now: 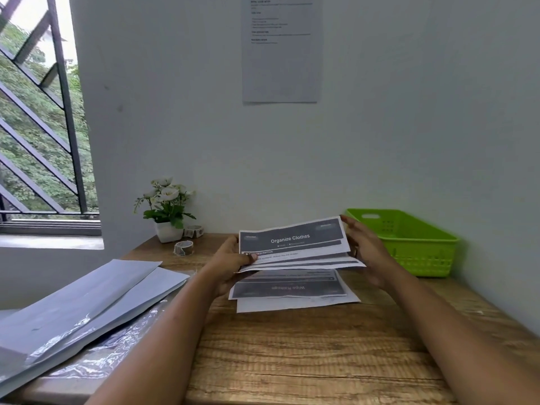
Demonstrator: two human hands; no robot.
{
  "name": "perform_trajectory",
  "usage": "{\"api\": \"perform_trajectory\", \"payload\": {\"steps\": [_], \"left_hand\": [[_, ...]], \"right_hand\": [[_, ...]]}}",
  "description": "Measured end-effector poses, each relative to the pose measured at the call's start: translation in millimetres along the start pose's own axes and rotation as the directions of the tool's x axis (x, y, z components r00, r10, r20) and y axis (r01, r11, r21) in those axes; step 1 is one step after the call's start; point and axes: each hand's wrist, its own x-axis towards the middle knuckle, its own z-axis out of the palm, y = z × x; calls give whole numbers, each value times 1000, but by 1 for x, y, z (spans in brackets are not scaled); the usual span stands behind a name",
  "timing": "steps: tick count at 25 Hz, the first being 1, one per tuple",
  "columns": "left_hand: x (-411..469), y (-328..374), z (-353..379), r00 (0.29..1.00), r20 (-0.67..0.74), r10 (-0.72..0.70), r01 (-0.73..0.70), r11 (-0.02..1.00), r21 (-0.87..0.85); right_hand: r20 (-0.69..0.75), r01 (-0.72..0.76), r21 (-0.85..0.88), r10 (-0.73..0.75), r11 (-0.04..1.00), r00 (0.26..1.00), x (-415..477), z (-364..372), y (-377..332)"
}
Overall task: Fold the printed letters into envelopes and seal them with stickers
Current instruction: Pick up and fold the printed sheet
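A printed letter point(295, 242) headed "Organize Clothes" is bent over on itself and held above the desk. My left hand point(230, 258) pinches its left edge with the thumb on top. My right hand point(365, 247) grips its right edge. Under it, more printed letters point(292, 290) lie in a loose stack on the wooden table point(292, 352). White envelopes point(96, 299) lie fanned at the left on a clear plastic wrapper. Two sticker rolls point(184, 248) point(193, 231) stand near the flower pot.
A green plastic basket point(409, 241) stands at the back right against the wall. A small white pot of flowers point(168, 211) sits at the back left. A sheet of paper point(280, 48) hangs on the wall. A barred window point(38, 127) is at the left.
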Motion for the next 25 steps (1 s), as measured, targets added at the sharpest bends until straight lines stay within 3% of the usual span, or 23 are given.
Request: {"api": "perform_trajectory", "payload": {"steps": [5, 12, 16, 19, 21, 23, 24, 25], "left_hand": [[0, 0, 0, 999, 50, 12, -3, 985, -174], [-5, 4, -6, 995, 66, -81, 93, 975, -203], [-13, 9, 3, 995, 78, -66, 73, 993, -91], [-11, 7, 6, 996, 89, -8, 3, 999, 51], [-11, 8, 9, 992, 118, 35, -43, 997, 65], [-14, 11, 15, 989, 123, 78, -80, 997, 12], [-14, 13, 18, 991, 99, 94, -93, 996, -16], [-13, 13, 20, 991, 67, 117, -116, 993, -25]], "right_hand": [[92, -36, -141, 49, 989, 995, -8, 2, -4], [110, 22, -236, 5, 971, 994, -10, -2, -5], [69, 10, -273, 10, 962, 998, -10, -1, -10], [8, 119, -410, -126, 904, 992, -11, -1, -14], [122, 257, -612, -232, 748, 965, -15, 1, -18], [292, 337, -830, -168, 446, 942, -17, 3, -23], [310, 343, -883, -149, 321, 939, -19, 3, -28], [311, 349, -902, -179, 254, 934, -21, 3, -33]]}}
